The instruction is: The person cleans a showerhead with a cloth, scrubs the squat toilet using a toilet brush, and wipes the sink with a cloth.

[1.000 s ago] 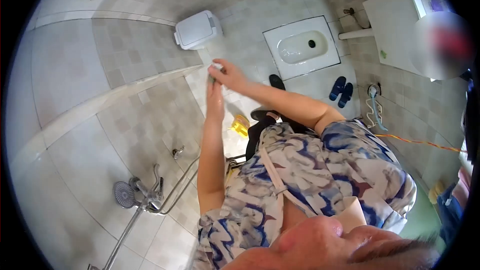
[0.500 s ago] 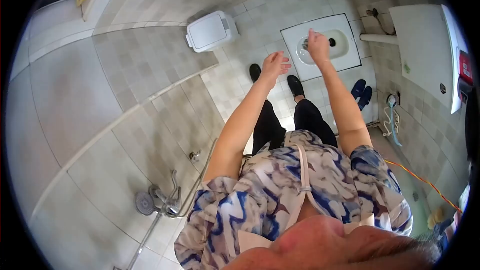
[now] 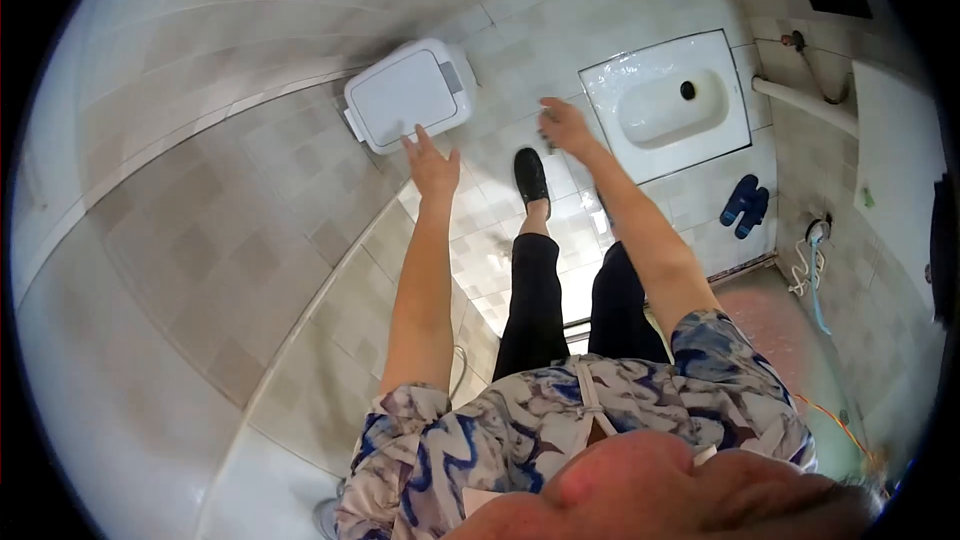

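My left hand (image 3: 434, 170) is stretched out with its fingers spread and nothing in it. Its fingertips appear over the near edge of the white lidded bin (image 3: 408, 100); whether they touch it I cannot tell. The bin's lid is down. My right hand (image 3: 568, 128) is to the right of the bin, above the tiled floor, with its fingers curled. A small dark, greyish thing shows at those fingers, too small to name. Farther right, the white squat toilet (image 3: 640, 130) is set into the floor.
Blue slippers (image 3: 745, 205) lie by the right wall, near a wall outlet with a pale blue hose (image 3: 820, 285). A white pipe (image 3: 805, 105) runs along that wall. My foot in a black shoe (image 3: 531, 178) stands ahead. A tiled ledge (image 3: 270, 230) borders the left.
Both hands have moved left, the right one from above the squat toilet and the left one to the bin. My body has stepped forward, and the left fingers have spread.
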### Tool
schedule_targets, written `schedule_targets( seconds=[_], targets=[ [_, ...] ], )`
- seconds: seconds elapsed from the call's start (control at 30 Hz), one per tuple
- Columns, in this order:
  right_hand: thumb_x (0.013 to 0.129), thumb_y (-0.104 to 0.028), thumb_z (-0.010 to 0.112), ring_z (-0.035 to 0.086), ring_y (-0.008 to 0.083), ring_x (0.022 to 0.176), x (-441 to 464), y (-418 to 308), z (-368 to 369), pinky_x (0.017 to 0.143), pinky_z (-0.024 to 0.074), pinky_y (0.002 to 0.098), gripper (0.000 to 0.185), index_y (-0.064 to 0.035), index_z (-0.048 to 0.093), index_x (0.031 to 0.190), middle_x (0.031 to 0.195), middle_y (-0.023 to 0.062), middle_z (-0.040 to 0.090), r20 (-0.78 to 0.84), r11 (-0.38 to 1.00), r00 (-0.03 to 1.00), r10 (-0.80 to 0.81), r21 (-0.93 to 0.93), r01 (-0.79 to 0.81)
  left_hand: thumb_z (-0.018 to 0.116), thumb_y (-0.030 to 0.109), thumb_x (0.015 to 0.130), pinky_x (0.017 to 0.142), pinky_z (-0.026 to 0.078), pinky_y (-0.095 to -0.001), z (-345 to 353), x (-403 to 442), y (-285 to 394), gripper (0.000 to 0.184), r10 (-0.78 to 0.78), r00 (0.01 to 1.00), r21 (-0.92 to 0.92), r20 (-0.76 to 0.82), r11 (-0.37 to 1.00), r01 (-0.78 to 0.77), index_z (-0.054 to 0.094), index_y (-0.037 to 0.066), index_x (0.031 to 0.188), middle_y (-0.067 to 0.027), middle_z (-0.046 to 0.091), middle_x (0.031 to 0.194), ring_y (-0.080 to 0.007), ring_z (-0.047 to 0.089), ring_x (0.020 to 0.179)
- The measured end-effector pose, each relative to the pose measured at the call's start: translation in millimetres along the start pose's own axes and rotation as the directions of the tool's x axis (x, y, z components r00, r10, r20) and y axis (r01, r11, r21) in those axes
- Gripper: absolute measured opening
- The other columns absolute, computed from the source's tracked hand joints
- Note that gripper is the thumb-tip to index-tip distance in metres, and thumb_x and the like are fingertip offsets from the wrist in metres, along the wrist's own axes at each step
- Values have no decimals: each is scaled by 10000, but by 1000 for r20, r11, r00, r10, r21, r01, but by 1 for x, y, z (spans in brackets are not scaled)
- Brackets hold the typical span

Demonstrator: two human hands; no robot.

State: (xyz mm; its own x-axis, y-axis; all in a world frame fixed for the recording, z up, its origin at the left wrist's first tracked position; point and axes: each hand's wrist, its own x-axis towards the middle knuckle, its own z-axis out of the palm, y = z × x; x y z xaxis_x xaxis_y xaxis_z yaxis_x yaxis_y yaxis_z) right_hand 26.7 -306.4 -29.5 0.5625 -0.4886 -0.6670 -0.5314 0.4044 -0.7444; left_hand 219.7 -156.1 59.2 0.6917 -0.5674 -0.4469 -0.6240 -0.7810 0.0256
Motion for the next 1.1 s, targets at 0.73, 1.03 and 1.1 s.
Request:
schedule_targets(
  seconds=[0.73, 1.03, 1.1],
  targets=[
    [805, -229, 554, 541, 377, 1017, 22, -124, 75, 848, 456, 430, 645, -65, 267, 1360, 1337, 219, 379, -19, 981, 988, -151, -125, 148, 581, 267, 852, 938, 403, -444, -38, 53, 49, 760, -43, 992, 49, -115, 998, 49, 132, 50, 1426, -380, 7, 1407, -462, 403, 1195],
    [818, -319, 613, 593, 291, 822, -42, -69, 20, 757, 468, 371, 495, -10, 500, 1188, 873, 167, 623, -146, 972, 982, 122, 219, -89, 570, 343, 842, 1085, 176, -446, -8, 29, 15, 811, 90, 996, 62, -21, 994, -88, 147, -108, 1367, -302, 228, 1407, -435, 135, 1336],
    [833, -376, 582, 579, 292, 899, -47, -55, -4, 802, 455, 365, 514, -10, 507, 1186, 987, 191, 596, -273, 979, 961, 42, 202, 15, 551, 380, 854, 1076, 206, -443, 0, 16, 60, 773, 45, 999, -185, -30, 981, -50, 195, -75, 1366, -275, 259, 1402, -408, 204, 1317]
  ],
)
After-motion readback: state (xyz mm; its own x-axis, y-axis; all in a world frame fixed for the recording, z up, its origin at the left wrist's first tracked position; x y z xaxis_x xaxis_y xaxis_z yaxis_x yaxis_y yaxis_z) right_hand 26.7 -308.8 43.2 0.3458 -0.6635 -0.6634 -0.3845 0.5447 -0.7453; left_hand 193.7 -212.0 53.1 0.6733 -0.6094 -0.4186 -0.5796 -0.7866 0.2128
